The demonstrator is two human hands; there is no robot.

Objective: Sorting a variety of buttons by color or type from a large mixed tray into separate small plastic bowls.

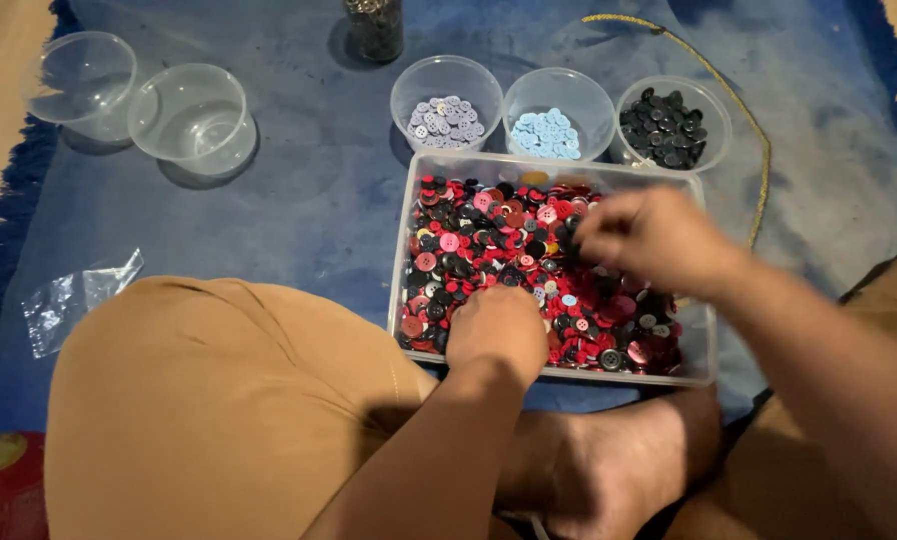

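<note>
A clear rectangular tray [404, 240] full of mixed red, black and pink buttons [488, 235] lies on a blue cloth. My left hand [495, 330] rests in the buttons at the tray's near edge, fingers curled down among them; what it holds is hidden. My right hand [653, 238] hovers over the tray's right half, blurred, fingertips pinched together toward the buttons. Behind the tray stand three small clear bowls: one with grey buttons [445, 120], one with light blue buttons [546, 133], one with black buttons [665, 127].
Two empty clear bowls [193, 115] stand at the far left. A dark jar [374, 27] stands at the back. A clear plastic bag [73, 298] lies left of my knee [218, 400]. A yellow cord [758, 150] curves along the right. My bare foot [618, 460] is below the tray.
</note>
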